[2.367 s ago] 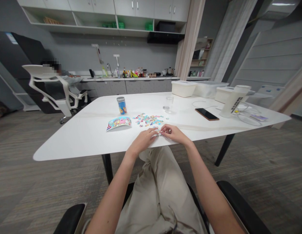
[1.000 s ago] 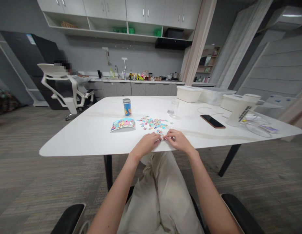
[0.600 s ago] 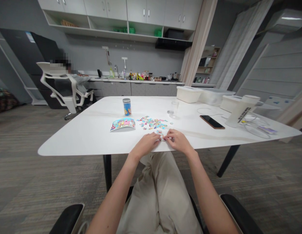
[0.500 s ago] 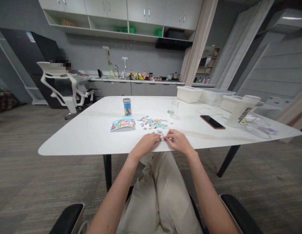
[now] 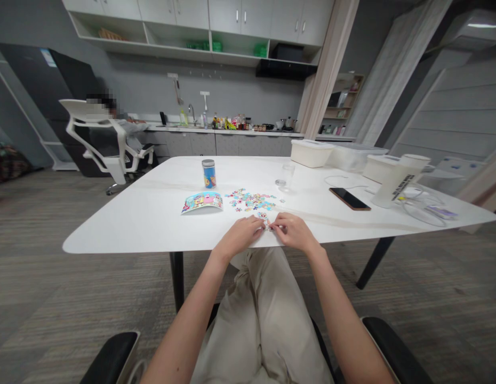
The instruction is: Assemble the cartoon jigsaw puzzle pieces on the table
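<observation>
Near the table's front edge, both my hands meet over a few small jigsaw puzzle pieces. My left hand has its fingers closed together, with the fingertips on the left side of these pieces. From the right, my right hand pinches at a puzzle piece between thumb and forefinger. My fingers partly cover the pieces there. Just beyond lies a loose heap of colourful puzzle pieces. A curled cartoon picture sheet rests to the left of the heap.
Behind the sheet stands a blue cartoon jar with a grey lid. A clear container is beyond the heap. To the right are a phone, a white tumbler, cables and storage boxes. A person sits in a white chair at far left.
My hands stay at the same pieces with hardly any movement. The camera view has shifted very slightly; objects on the table keep their places.
</observation>
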The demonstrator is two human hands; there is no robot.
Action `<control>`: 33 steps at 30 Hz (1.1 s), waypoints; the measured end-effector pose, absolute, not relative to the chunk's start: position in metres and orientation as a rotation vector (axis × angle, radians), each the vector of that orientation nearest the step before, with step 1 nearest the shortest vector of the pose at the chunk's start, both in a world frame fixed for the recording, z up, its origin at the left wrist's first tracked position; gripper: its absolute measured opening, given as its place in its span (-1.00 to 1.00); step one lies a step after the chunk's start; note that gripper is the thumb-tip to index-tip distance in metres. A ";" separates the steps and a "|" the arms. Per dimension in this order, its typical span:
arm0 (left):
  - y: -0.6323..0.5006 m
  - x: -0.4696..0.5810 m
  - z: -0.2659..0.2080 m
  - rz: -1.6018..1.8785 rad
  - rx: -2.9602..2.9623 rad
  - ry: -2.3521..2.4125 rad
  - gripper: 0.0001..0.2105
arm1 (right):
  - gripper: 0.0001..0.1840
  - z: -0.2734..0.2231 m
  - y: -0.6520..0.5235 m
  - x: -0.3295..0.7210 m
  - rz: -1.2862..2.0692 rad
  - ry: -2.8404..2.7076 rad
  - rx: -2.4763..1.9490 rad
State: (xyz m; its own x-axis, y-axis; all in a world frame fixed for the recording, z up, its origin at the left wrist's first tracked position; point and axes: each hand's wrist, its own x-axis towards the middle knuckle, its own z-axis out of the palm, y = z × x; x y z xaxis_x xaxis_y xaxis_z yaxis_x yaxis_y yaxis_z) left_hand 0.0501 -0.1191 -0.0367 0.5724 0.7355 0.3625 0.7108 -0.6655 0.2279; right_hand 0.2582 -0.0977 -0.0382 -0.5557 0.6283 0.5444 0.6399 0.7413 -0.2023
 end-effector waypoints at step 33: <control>-0.123 0.051 -0.032 0.654 2.726 1.304 -0.83 | -0.71 -0.033 -0.100 0.261 0.171 -2.342 -0.942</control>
State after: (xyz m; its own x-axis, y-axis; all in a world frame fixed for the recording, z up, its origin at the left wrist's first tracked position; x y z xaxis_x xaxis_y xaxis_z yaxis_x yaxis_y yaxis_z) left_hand 0.0513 -0.1227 -0.0322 0.5553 0.7537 0.3515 0.7326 -0.6433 0.2223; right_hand 0.2613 -0.0998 -0.0332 -0.5665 0.6658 0.4856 0.5883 0.7393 -0.3275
